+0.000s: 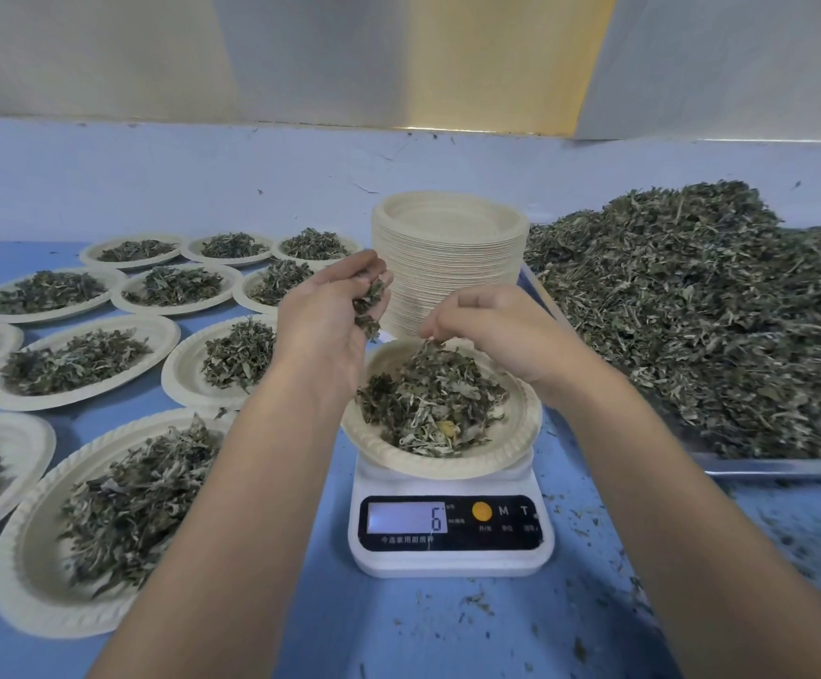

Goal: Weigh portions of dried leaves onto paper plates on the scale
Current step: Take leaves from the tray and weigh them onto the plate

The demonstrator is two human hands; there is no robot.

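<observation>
Nearest us the blue desk [447, 639] carries loose crumbs, spill from the portioning, we judge. The scale [452, 556] sits square before us with its display [407, 518] turned our way, so we can read it while we feed; it shows a 6. On the scale rests a plate [440, 465], roughly centred so that the load bears evenly, and the leaves [430, 399] being weighed lie heaped in its middle.

Our left hand [325, 321] hovers just above the plate's left rim, palm turned inward, its fingers [374, 274] curled round a small reserve of leaves, held close so that topping up is a short drop. Our right hand [496, 330] hangs over the far side of the pile, fingers [440, 325] bunched and pointing down at it; whether they pinch a few leaves or hold nothing we cannot tell. We take this for the trimming step, adding by pinches until the reading suits.

To the left the filled plates [80, 360] lie in rows, clear of the scale so nothing leans on it. Just behind the scale stands the stack [447, 257] of empty plates, within easy reach for the next portion. On the right a tray [771, 467] bears the heap [692, 311], set beside our right hand as the supply
</observation>
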